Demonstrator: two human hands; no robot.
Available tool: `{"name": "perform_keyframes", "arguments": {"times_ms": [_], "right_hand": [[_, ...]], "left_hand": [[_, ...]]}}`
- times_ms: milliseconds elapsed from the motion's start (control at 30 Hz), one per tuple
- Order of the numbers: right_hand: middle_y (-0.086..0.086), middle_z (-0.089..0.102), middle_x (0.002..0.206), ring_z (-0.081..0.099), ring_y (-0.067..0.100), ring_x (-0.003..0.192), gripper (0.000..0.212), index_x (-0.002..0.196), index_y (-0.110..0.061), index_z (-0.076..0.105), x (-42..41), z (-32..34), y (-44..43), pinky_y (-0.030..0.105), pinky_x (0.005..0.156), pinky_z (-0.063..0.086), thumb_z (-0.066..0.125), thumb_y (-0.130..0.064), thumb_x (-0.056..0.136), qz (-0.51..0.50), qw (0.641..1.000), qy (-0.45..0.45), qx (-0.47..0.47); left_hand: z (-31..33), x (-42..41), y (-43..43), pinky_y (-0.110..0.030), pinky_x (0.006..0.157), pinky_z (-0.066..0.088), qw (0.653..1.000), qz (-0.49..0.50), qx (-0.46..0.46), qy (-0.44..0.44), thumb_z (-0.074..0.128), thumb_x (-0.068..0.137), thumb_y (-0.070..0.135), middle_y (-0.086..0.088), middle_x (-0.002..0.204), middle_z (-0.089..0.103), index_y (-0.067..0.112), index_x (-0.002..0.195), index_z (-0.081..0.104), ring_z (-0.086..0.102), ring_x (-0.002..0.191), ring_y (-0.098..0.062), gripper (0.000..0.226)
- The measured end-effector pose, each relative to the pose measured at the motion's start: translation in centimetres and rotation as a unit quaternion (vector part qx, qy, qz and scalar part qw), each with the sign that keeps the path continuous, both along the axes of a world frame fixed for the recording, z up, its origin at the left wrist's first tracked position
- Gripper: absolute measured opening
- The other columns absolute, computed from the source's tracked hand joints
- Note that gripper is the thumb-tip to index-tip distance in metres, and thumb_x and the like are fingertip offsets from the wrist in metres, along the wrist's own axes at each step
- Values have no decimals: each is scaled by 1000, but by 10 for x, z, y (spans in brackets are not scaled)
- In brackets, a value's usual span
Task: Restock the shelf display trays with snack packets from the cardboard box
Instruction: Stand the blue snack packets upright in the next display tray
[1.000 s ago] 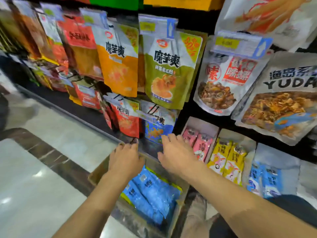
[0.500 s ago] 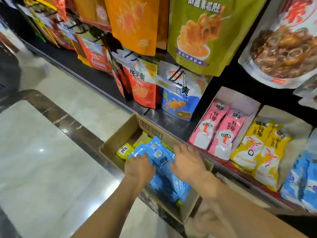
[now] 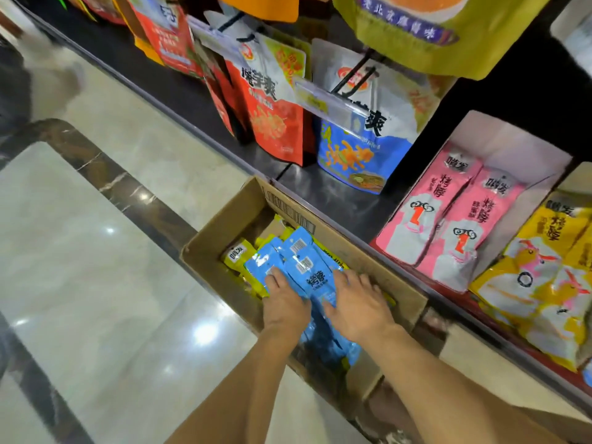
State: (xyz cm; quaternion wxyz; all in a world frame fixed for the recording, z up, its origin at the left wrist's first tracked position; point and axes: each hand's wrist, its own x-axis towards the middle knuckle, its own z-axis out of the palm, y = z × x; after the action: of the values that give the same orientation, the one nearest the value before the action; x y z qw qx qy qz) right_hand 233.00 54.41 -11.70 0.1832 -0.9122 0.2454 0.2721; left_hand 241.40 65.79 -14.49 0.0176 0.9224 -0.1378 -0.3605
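Pale glossy floor tiles [image 3: 96, 251] with a dark marbled band run beneath the spot where I crouch. The fingers of my left hand [image 3: 283, 302] lie close together and fairly straight, pressing down on the stack of blue foil snack packets [image 3: 301, 261]. Its thumb is hidden under the palm, so I cannot tell whether it hooks around anything. My right hand [image 3: 358, 302] rests just beside it, fingers spread flat across the same packets and toward the box's far wall, thumb lying on blue foil. Neither hand pinches a packet that I can see.

The blue packets sit inside the open brown cardboard box [image 3: 224, 219], overlapping each other, barcodes up. My wrists and forearms cover the lower part of the stack. Small yellow snack packets [image 3: 237, 253] peek out beneath and to the left; how many lie below is hidden.

Past the box runs the dark shelf [image 3: 336, 200]. To the right a white display tray [image 3: 512, 145] holds tall pink packets [image 3: 448, 219]. Next to it are larger yellow packets [image 3: 528, 283], their tray cut off by the frame edge. Above the shelf hang a red pouch [image 3: 272, 116] and a blue-and-white pouch [image 3: 362, 149]. An olive-green pouch [image 3: 432, 36] is cropped at the top. Things at far left are blurred.
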Motion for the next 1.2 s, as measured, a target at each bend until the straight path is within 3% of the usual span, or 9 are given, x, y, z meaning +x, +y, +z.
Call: {"name": "perform_keyframes", "arguments": {"times_ms": [233,367,467,567,633,767,933,1067,1200], "right_hand": [[10,27,155,28,31,142,79,158,-15,15,-3,-19,6,46,116,32,45,-57,98,-10,1000,-9,-3],[11,27,152,28,31,139,88,157,-14,14,6,-30,17,46,109,38,55,-59,93,-16,1000,-1,5],[12,29,148,31,32,135,94,155,-14,16,9,-40,23,44,102,43,65,-56,88,-19,1000,0,-18],[11,32,145,35,31,132,90,153,-14,19,8,-48,25,42,94,49,72,-43,86,-14,999,-2,-45],[10,33,146,36,31,131,87,151,-15,21,8,-48,24,42,91,51,74,-37,85,-15,999,-9,-41],[8,25,149,27,33,137,90,154,-17,17,6,-44,18,43,100,49,75,-29,86,-13,1000,-3,27],[7,35,148,33,31,140,73,152,-19,29,6,-31,14,45,108,44,64,-6,90,-58,992,-23,113],[4,68,118,63,25,100,46,128,-23,60,17,-2,-1,31,79,54,54,-2,88,-217,942,-88,241],[10,72,104,60,14,79,37,107,-14,69,20,42,-13,15,60,46,54,13,88,-351,834,-151,398]], "left_hand": [[-5,8,5,-43,104,45,970,200,-134,43,55,93,9,-5,162,6,17,159,-7,44,131,-36,91],[-1,14,18,-40,102,48,938,240,-252,-2,65,89,13,-1,144,44,35,155,15,50,126,-23,86],[8,21,24,-35,78,55,922,273,-273,-13,63,92,22,14,120,63,47,152,17,65,96,-13,79],[17,29,27,-26,74,51,895,315,-315,-8,56,97,17,14,118,66,40,148,31,66,94,-11,62],[21,35,27,-38,80,59,878,346,-332,-5,53,97,14,8,118,69,38,143,40,70,96,-16,54],[28,42,30,-54,76,60,865,383,-325,8,50,90,13,1,106,73,34,125,53,74,86,-24,41],[47,37,27,-45,74,60,836,420,-351,-17,51,100,20,-9,101,73,22,109,61,72,81,-24,13],[68,27,26,-42,67,61,773,471,-421,60,51,102,19,-8,91,76,18,106,65,74,74,-26,15],[94,26,29,-48,72,61,766,447,-456,76,50,104,23,-6,93,77,19,108,63,75,79,-27,14]]}}
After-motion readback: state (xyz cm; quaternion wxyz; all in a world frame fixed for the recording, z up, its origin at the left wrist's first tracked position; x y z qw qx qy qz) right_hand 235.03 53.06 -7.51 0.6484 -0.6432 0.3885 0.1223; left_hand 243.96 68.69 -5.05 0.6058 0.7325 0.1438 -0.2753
